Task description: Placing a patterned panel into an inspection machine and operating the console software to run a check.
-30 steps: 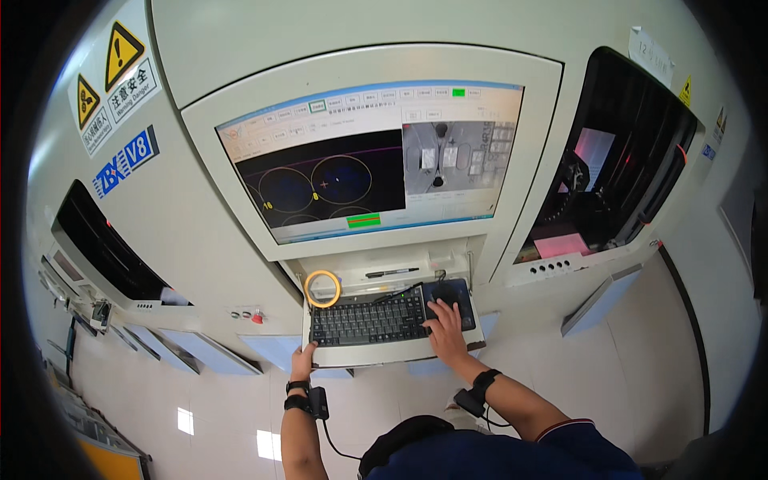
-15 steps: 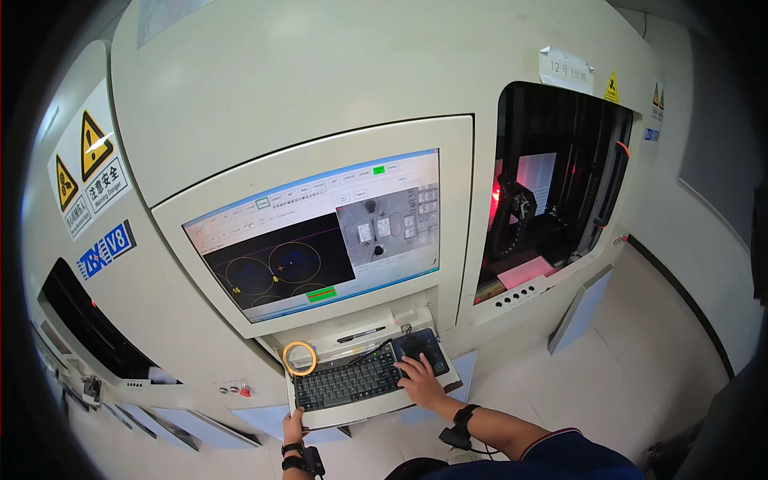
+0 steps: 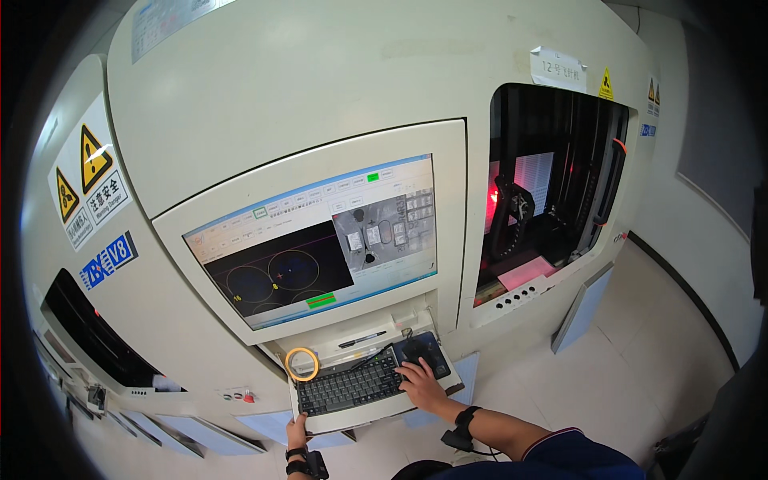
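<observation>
My left hand grips the front left corner of a pull-out keyboard tray, its thumb on the tray's edge. A black keyboard lies on this tray. To the right of the keys, my right hand rests over a black mouse on a dark mouse pad; the palm hides part of the grip. Above the tray, a built-in monitor displays yellow circles on black and a grey close-up camera picture. Black bands with small boxes circle both wrists.
An orange tape ring stands at the tray's back left, near a black pen. Right of the monitor, a machine window shows a red-lit interior. Light-coloured panels lean along the machine's base. A red button sits left of the tray.
The whole view has shifted slightly, with the machine and tray a little lower. Both hands keep their places on the tray and at the mouse.
</observation>
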A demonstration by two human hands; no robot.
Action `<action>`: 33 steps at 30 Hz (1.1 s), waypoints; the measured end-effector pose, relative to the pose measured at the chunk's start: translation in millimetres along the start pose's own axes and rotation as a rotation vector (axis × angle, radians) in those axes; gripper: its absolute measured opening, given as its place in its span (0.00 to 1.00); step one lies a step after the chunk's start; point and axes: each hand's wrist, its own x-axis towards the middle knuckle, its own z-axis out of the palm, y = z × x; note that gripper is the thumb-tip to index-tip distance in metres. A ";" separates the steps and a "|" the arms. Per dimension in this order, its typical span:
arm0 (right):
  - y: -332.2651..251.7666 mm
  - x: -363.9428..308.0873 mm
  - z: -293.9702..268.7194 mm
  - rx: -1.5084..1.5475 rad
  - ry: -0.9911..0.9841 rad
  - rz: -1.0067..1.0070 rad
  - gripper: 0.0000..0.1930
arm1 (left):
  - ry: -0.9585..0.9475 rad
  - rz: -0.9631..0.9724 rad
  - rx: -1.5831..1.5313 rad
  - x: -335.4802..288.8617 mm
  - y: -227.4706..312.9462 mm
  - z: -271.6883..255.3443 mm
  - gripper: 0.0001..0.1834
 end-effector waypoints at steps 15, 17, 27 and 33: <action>-2.6 1.8 -1.6 -0.108 -0.054 0.016 0.07 | -0.016 -0.001 0.070 -6.8 4.8 1.6 0.22; -5.7 2.4 -4.1 -0.062 0.011 -0.015 0.10 | -0.015 0.010 0.012 -9.6 6.6 3.1 0.21; -10.2 4.8 -7.2 -0.072 -0.031 0.013 0.16 | 0.007 0.012 0.037 -12.1 9.9 3.8 0.22; -8.6 2.5 -9.2 -0.028 -0.042 -0.045 0.13 | 0.010 0.024 0.061 -3.3 1.9 1.0 0.24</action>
